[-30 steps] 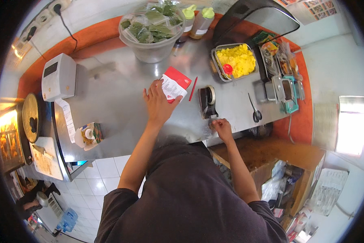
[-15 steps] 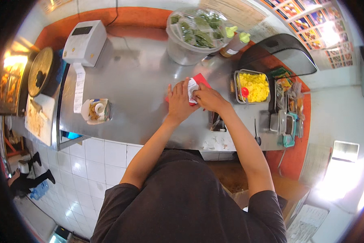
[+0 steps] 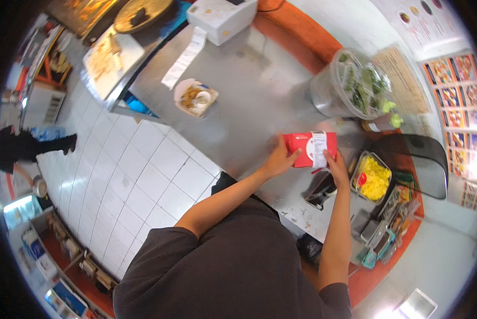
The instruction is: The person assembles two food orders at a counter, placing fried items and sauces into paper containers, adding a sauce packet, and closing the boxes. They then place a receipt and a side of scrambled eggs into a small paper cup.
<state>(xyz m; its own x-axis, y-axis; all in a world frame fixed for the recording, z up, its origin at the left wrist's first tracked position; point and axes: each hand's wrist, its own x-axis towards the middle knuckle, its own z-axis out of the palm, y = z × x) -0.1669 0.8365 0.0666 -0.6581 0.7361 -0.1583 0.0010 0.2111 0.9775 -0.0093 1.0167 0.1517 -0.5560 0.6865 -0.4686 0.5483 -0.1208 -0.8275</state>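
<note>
A red carton box with a white label strip on it is held just above the steel counter. My left hand grips its left end. My right hand presses the white label against the box's right side. A black tool lies on the counter just below the box.
A clear tub of green leaves stands at the back. A metal tray of yellow food sits to the right. A white label printer with a paper strip is far left, beside a small open food box. A person stands on the tiled floor.
My right hand left the black tool and came up to the box. Both hands now hold the red box, turned lengthwise. My view has swung left.
</note>
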